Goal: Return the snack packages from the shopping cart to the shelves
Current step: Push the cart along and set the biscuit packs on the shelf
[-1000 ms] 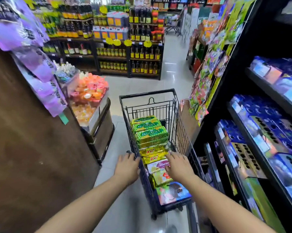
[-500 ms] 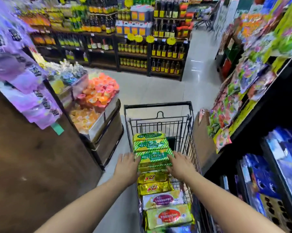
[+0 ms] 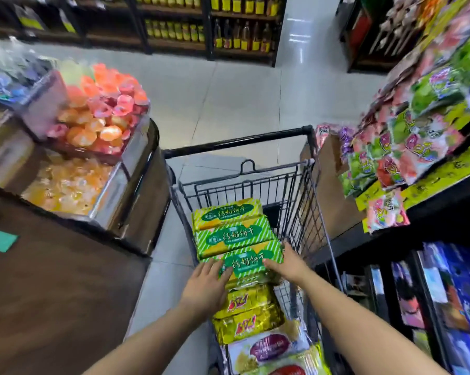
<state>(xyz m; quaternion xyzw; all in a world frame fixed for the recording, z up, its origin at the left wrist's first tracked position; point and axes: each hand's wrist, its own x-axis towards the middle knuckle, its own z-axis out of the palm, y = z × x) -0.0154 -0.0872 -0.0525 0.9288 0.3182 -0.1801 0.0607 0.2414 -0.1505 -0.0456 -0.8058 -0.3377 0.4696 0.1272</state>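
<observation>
**A:** What can't we make out here?

**B:** The near end of the shopping cart [image 3: 242, 143] runs off the bottom edge, so the lowest packs are cut off. The print on the gold packs [image 3: 248, 301] and on the white-and-purple pack [image 3: 266, 345] is too blurred for us to read. The blue boxes [image 3: 458, 288] on the low right shelves are smeared too. Our palms and most of our fingertips are hidden.

**A:** How much room do we have?

**B:** Little at the sides. The cart's right wall runs just beside the right-hand shelf [image 3: 444, 171], where candy bags [image 3: 407, 131] hang out over the edge. On the left, the rounded corner of the jelly-cup bin [image 3: 98, 109] comes near the cart's far left corner, and the brown counter [image 3: 52, 293] flanks us. Beyond the cart's far bar we see pale floor [image 3: 228, 98] as far as the bottle shelves [image 3: 228, 28].

**A:** And the hands?

**B:** Three green biscuit packs lie in a row in the cart's far half. We have the nearest green pack [image 3: 251, 262] between both hands. Our left hand [image 3: 206, 285] grips its left end, thumb on top. Our right hand [image 3: 288, 262] wraps its right end, thumb across the face, fingers curled round the far side. Whether the pack is lifted clear of the gold packs, we cannot tell.
</observation>
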